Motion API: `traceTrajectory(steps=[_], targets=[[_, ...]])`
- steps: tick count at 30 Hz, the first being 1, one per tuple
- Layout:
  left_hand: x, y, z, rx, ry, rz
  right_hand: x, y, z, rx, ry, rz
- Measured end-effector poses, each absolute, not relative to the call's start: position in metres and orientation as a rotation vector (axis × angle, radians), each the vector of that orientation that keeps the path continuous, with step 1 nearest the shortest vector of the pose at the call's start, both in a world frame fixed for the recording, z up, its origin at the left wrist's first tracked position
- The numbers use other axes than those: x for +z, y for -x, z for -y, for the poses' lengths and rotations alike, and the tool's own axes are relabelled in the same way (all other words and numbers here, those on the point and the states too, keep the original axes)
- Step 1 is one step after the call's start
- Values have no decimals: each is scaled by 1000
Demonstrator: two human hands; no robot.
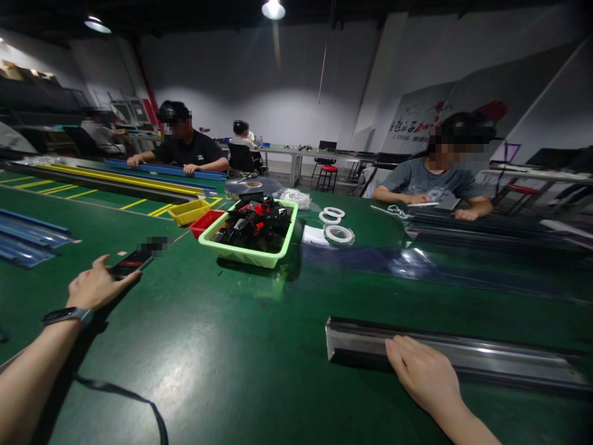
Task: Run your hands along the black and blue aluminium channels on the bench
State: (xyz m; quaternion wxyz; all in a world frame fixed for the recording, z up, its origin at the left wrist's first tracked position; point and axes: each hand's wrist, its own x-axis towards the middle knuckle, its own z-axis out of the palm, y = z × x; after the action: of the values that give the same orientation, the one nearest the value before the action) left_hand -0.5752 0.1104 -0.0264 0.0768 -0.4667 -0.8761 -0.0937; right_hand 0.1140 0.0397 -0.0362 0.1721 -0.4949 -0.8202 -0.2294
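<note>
My left hand [95, 285], with a watch [67, 315] on its wrist, has its thumb and fingers closed about the near end of a smartphone [131, 266]. The phone's screen faces up, low over the green table. On the right, my right hand [425, 374] is closed over the near edge of a long channel-shaped profile [495, 355] with black edges and a pale, shiny inside. Its fingertips are partly hidden. The profile lies across the table, its cut end pointing left.
A light green basket [278, 254] of black and red parts stands mid-table beside a red bin [199, 225] and a yellow bin [188, 213]. Tape rolls [339, 233], clear film [370, 258] and blue profiles [28, 238] lie around. Two people work across the table. A black strap [115, 388] lies in front.
</note>
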Motion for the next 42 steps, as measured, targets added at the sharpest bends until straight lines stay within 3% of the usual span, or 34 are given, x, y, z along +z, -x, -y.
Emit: traceTrajectory(steps=[24, 33, 42], targets=[[-24, 565, -104, -295, 1410, 2480, -31, -108, -38, -501, 1422, 2254], [-18, 560, -94, -454, 1346, 2618, -33, -113, -39, -590, 1435, 2325], [-17, 515, -82, -488, 1512, 2563, -28, -111, -36, -454, 1449, 2321]])
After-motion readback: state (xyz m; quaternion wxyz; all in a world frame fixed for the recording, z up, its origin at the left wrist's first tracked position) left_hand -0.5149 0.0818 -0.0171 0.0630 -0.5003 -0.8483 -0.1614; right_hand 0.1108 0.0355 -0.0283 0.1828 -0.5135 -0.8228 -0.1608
